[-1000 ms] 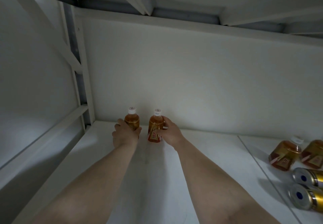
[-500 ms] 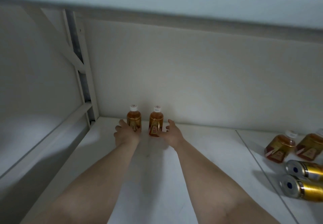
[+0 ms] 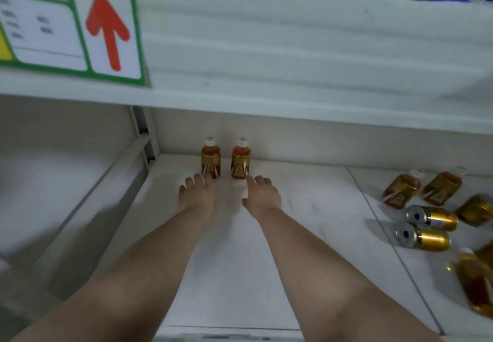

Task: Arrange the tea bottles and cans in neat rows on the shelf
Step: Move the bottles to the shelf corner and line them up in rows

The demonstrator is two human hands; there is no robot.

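1. Closest to us, our two bare forearms reach forward over the white shelf [image 3: 234, 275], side by side and apart.
2. Low on the right, at the picture's edge, a near bottle [image 3: 472, 283] lies on its side. It is blurred, and we make out only amber and gold.
3. Further along that side, two gold cans [image 3: 434, 240] lie on their sides, one just behind the other, with their silver ends turned to the left. A seam in the shelf runs between them and our arms.
4. Our left hand [image 3: 197, 196] and right hand [image 3: 262, 197] hover or rest palm down. The fingers are straight and loose and grip nothing.
5. The fingertips of each hand end just beside the foot of a standing bottle. We cannot tell whether they touch it.
6. Level with the hands but well to the right, two lying bottles [image 3: 401, 191] rest tipped over, side by side, with their white caps pointing toward the back. Beside them at the edge is another gold thing, too blurred to name.
7. At the back stand the left bottle [image 3: 210, 160] and the right bottle [image 3: 241, 161]. Both are upright, with white caps and gold labels, and a narrow gap separates them. They are close to the back wall [image 3: 333, 149] and near the shelf's left end, beside the post [image 3: 145, 133].
8. Above, the upper shelf [image 3: 293, 56] crosses the whole view. Its front carries a green-framed sign [image 3: 108, 29] with a red arrow pointing up, and the print beside the arrow is unreadable.
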